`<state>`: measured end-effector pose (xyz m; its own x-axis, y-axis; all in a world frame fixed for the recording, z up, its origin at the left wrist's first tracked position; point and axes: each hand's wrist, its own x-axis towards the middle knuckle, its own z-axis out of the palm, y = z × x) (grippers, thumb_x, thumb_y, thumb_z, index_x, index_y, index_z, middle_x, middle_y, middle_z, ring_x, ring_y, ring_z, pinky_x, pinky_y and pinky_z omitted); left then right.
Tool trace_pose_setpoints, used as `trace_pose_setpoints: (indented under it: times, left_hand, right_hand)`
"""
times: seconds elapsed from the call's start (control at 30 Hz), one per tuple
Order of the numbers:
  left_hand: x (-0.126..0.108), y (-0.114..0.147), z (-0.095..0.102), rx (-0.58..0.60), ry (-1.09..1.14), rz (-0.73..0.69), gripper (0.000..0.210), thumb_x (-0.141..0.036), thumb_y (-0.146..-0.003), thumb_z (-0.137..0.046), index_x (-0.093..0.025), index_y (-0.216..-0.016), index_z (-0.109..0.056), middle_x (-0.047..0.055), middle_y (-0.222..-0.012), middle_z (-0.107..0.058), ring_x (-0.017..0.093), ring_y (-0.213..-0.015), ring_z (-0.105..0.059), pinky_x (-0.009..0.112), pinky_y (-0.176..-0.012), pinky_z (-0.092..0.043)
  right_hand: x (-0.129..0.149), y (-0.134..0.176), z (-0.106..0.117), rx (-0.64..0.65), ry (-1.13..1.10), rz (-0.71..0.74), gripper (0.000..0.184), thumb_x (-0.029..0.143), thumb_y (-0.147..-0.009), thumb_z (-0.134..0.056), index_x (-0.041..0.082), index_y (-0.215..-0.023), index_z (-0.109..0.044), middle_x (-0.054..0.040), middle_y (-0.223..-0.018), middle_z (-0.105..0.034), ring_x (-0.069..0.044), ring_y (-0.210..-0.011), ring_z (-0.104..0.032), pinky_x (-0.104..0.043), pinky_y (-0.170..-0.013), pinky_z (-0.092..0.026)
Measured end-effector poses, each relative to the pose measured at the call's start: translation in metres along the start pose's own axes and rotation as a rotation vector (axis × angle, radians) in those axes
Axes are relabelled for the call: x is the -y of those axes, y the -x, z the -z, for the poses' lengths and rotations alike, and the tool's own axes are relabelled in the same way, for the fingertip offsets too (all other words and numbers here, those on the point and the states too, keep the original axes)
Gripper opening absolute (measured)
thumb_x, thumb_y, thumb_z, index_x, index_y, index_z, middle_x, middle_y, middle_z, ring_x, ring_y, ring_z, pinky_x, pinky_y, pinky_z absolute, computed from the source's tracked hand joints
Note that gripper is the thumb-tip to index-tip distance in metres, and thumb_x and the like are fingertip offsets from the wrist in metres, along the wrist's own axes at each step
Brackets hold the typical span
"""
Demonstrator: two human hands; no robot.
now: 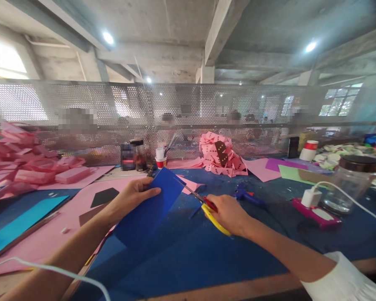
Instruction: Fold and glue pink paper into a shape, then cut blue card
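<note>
My left hand [138,194] pinches a sheet of blue paper [153,211] by its left edge, thumb on top, and the sheet is tilted above the dark blue table mat [188,267]. In my right hand [227,213] is a pair of scissors [214,219] with yellow and red handles. Their blades point up and left, close to the paper's right edge; whether they touch it I cannot tell. Behind the scissors lies a folded pink paper piece [192,185]. A blue glue gun [249,195] rests right of them.
Pink paper boxes [28,161] heap up at left beside a turquoise sheet [28,221]. A dotted pink paper pile [217,154] stands at the back before a perforated metal screen [181,100]. At right are a clear jar [347,188], a pink power strip [319,215] and a white cable [347,194].
</note>
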<state>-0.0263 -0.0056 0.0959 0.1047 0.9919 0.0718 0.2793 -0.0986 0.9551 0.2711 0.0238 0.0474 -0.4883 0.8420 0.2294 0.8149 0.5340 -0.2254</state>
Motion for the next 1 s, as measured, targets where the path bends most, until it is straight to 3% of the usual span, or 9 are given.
trace_pose_setpoints:
  times: [1.0]
  left_hand:
    - [0.0074, -0.0041, 0.0052, 0.037, 0.011, 0.020, 0.042, -0.052, -0.074, -0.081, -0.017, -0.094, -0.068, 0.004, -0.083, -0.075, 0.020, -0.067, -0.070, 0.028, -0.059, -0.054]
  right_hand:
    - [-0.0018, -0.0019, 0.0004, -0.043, 0.024, 0.016, 0.027, 0.042, -0.097, -0.056, 0.021, -0.087, -0.070, -0.0047, -0.078, -0.075, -0.019, -0.071, -0.068, -0.027, -0.059, -0.026]
